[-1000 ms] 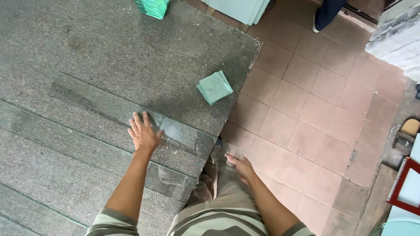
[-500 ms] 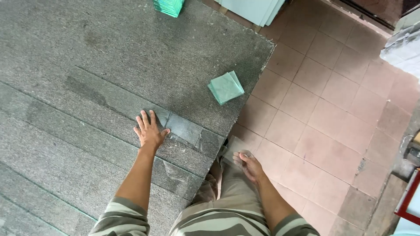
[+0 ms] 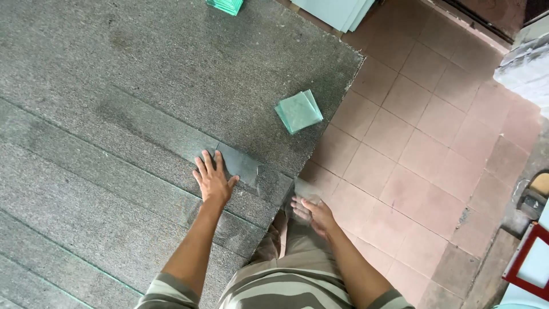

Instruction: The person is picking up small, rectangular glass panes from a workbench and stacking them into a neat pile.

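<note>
The left hand (image 3: 213,178) lies flat, fingers spread, pressing a long clear glass strip (image 3: 243,164) onto the grey bench (image 3: 143,86). The right hand (image 3: 313,213), blurred, seems to grip the strip's overhanging end past the bench's near right edge. A hard pull could snap the glass unevenly or cut a palm. The strip's edges are hard to trace. A small green glass stack (image 3: 298,111) sits farther right.
</note>
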